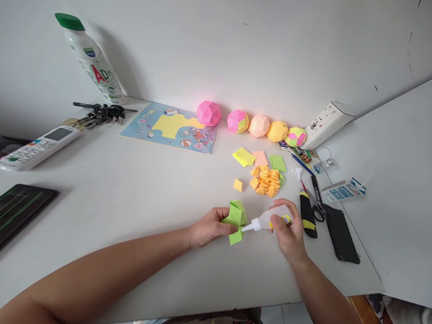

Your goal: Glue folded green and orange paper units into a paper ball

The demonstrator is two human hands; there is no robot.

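Observation:
My left hand (216,227) is closed on a green folded-paper piece (238,215), its thumb over the near side. Several folded facets make up the piece, with a flap hanging at the bottom. In my right hand (288,234) is a translucent white glue bottle (278,215) with a yellow label. Its narrow nozzle points left and meets or nearly meets the green paper beside my left thumb. Beyond the hands lies a heap of small orange folded-paper pieces (266,181), and one flat orange piece (238,185) sits apart from it.
Finished paper balls, including a pink one (208,113), line the wall. Yellow (243,156), peach and green paper stacks lie before them. At right are a utility knife (307,213), scissors (318,211), a black phone (342,234) and a small carton (344,190). A remote (42,146) and bottle (92,63) stand left.

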